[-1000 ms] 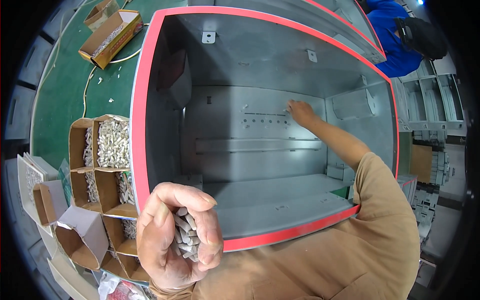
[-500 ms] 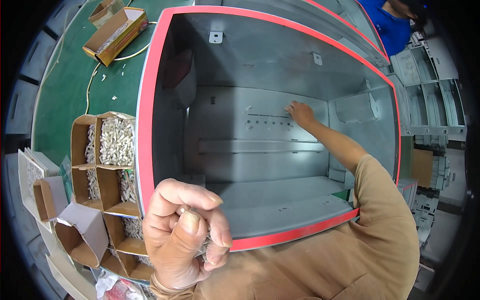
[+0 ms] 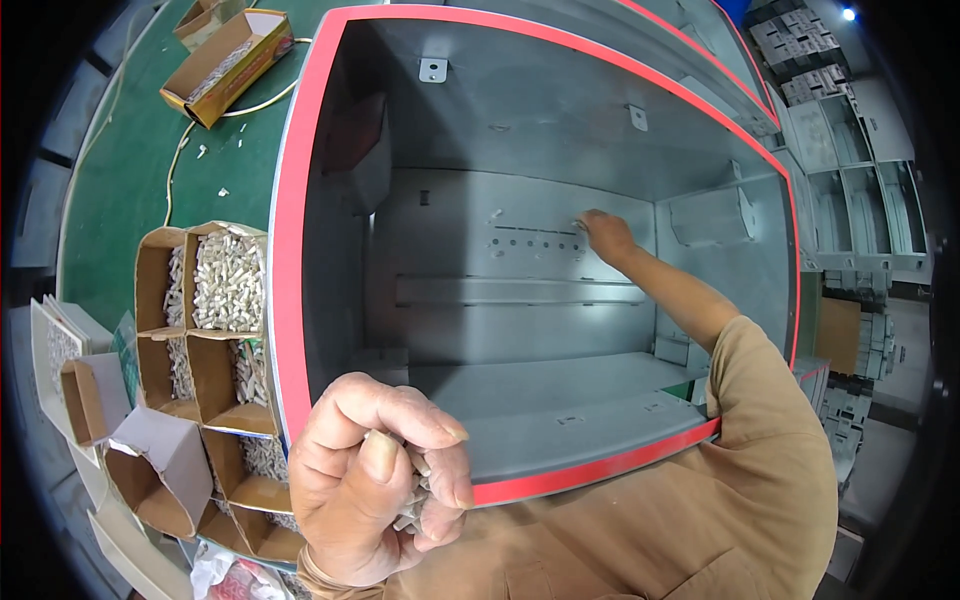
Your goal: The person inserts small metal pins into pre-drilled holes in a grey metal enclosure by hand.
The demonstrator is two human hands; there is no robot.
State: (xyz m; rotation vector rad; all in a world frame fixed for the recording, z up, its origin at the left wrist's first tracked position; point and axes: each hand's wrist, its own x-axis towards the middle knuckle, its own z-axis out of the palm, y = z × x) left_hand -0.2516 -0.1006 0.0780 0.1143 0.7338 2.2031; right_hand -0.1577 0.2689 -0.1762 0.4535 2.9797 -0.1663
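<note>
In front of my chest, my left hand [image 3: 375, 475] is curled with its thumb bent over a handful of small pale pegs [image 3: 412, 505]; some show between the fingers. My right hand [image 3: 606, 238] reaches deep into a grey metal cabinet [image 3: 530, 380] with a red-edged opening. Its fingers are pinched together at the back panel [image 3: 440, 230], by the right end of a thin slot and a row of round holes [image 3: 535, 245]. Whatever is between those fingertips is too small to make out. One small light piece [image 3: 496, 214] sticks out above the slot's left end.
Left of the cabinet stand cardboard compartments [image 3: 200, 335] filled with small white pegs [image 3: 228, 280] and other small parts. A long yellow box [image 3: 228, 70] and a cable [image 3: 176, 180] lie on the green table [image 3: 110, 220]. Grey metal housings [image 3: 850, 180] are stacked at the right.
My right hand has shifted slightly right and down at the back panel. My left hand has dropped a little, and more pegs show in it. The person in blue has mostly left the view.
</note>
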